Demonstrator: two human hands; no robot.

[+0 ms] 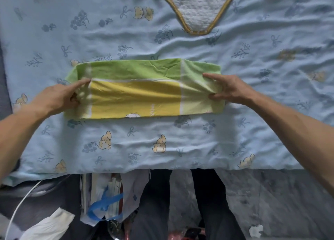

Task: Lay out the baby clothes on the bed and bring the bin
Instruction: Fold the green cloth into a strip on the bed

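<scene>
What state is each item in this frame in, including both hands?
Green and yellow terry cloth: folded into a flat band, lying on the bed.
Left hand: pinching the cloth's left end.
Right hand: pinching the cloth's right end.
Light blue printed bedsheet: spread out, wrinkled.
White quilted garment with olive trim: laid flat at the far edge.
Blue-handled bag of clothes: on the floor, stuffed.

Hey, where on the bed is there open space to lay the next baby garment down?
Free sheet lies between the green and yellow cloth and the bed's near edge, and on the far left of the blue sheet. The far right is open too. The far middle is taken by a white quilted piece. Both hands occupy the cloth's ends.
</scene>
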